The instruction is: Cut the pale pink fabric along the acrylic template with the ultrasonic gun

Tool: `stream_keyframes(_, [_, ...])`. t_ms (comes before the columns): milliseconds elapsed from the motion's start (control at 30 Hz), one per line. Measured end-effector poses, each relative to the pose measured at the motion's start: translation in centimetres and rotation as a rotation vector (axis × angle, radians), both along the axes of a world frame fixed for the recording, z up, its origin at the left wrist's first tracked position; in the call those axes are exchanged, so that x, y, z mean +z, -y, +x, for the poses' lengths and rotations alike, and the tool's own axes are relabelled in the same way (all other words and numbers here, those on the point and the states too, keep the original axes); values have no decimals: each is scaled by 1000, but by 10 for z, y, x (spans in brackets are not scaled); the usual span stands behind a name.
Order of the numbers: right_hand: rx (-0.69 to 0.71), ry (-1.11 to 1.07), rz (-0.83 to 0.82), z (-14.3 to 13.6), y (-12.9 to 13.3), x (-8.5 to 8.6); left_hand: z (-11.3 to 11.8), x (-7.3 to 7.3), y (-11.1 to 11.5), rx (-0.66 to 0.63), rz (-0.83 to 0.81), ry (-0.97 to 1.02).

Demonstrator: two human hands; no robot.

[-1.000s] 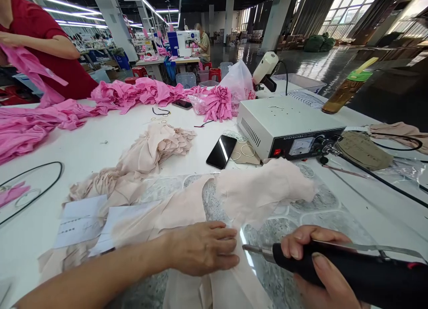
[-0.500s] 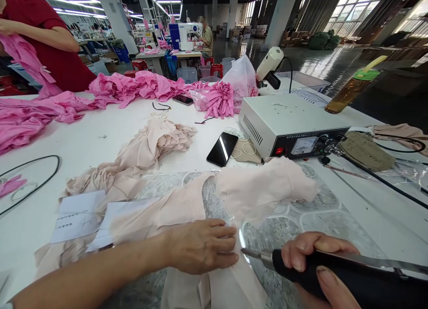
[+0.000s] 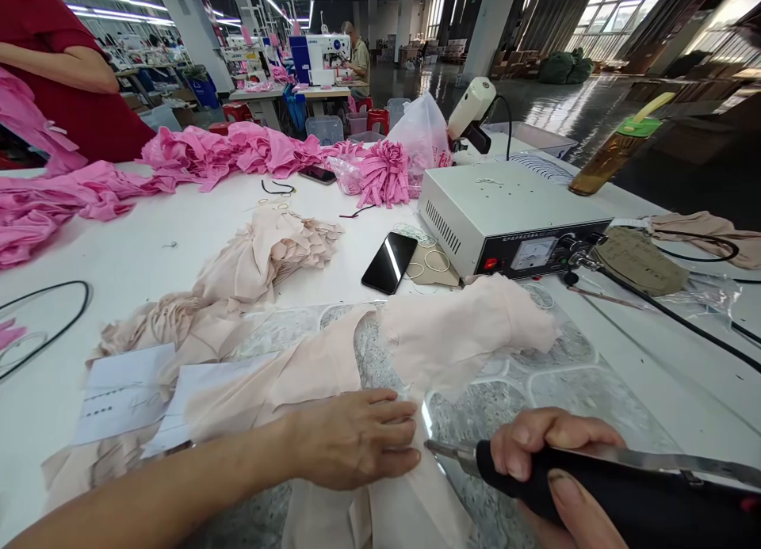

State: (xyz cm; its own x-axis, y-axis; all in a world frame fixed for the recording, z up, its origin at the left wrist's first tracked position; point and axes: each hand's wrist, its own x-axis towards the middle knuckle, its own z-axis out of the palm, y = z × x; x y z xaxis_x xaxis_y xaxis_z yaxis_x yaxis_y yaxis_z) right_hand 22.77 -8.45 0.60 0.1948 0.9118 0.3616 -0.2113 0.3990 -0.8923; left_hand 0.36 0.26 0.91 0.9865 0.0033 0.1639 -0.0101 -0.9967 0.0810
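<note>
My left hand (image 3: 357, 440) lies flat, palm down, on pale beige fabric (image 3: 321, 367), its fingers stretched to the right. In my right hand (image 3: 559, 462) is a black handheld tool (image 3: 630, 493) with a metal tip that points left. That tip touches or nearly touches the fabric edge just right of my left fingertips. Under the fabric is a grey stone-patterned mat (image 3: 476, 422). Another beige piece (image 3: 464, 327) lies beyond my hands. At the left, two white papers (image 3: 124, 394) rest on gathered beige cloth (image 3: 172, 319).
A control box (image 3: 511, 208) with a cable stands behind the mat, beside a phone (image 3: 389, 262). Pink garments (image 3: 226, 149) line the table's far side. A bottle (image 3: 615, 153) is at the right; a person in red (image 3: 77, 74) stands at the far left.
The view has shifted slightly, so most things sit a little further left. Both hands keep nearly the same pose against the fabric, and the tool remains in my right hand.
</note>
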Motion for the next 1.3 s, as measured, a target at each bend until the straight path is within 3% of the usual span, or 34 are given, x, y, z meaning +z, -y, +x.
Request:
stream_keyframes(333, [-33,-13,-24,-5,2,7,0,0,0,1,-4,-3])
stream_keyframes(1300, [-58,-66,3,-15,-9,4,-1,-2,1,21,0,15])
